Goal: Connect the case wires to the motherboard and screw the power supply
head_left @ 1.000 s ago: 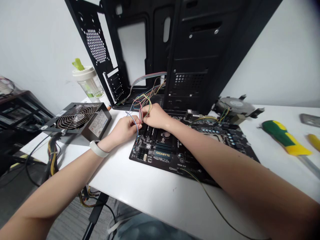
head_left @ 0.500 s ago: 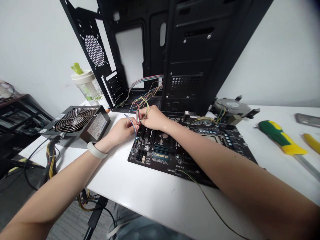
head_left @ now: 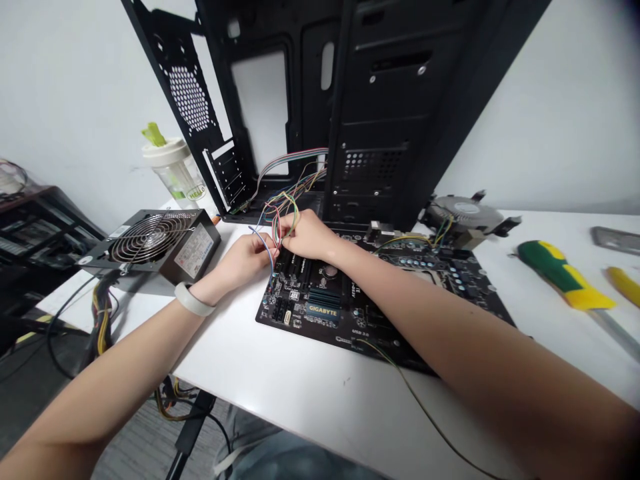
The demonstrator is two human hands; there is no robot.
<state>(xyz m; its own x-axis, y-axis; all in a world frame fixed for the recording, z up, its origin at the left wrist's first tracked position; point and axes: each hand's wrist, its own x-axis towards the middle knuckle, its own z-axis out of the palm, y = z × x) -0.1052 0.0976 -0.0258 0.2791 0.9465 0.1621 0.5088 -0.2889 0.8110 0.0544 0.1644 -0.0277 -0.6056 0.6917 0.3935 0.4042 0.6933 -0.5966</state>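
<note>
Thin coloured wires (head_left: 287, 199) run out of the black computer case (head_left: 385, 107) down to my fingers. My left hand (head_left: 245, 258) is closed in a pinch at the lower ends of the wires, by the motherboard's left edge. Fingers of my right hand (head_left: 307, 235) are pinched around the same wires, just above the board. The black motherboard (head_left: 367, 320) lies flat on the white table under my right forearm. A blue wire (head_left: 265, 243) passes my left fingers and reaches the board's left edge. Whatever the fingertips hold at the wire ends is hidden.
Left of my hands sits a power supply (head_left: 155, 243) with its cables hanging over the table edge. A lidded cup (head_left: 175, 170) stands behind it. To the right are a CPU cooler (head_left: 465, 217), a green-yellow screwdriver (head_left: 560, 273) and a yellow handle (head_left: 625, 285).
The view has shifted very slightly. Both hands stay at the same spot on the wires, with hardly any movement.
</note>
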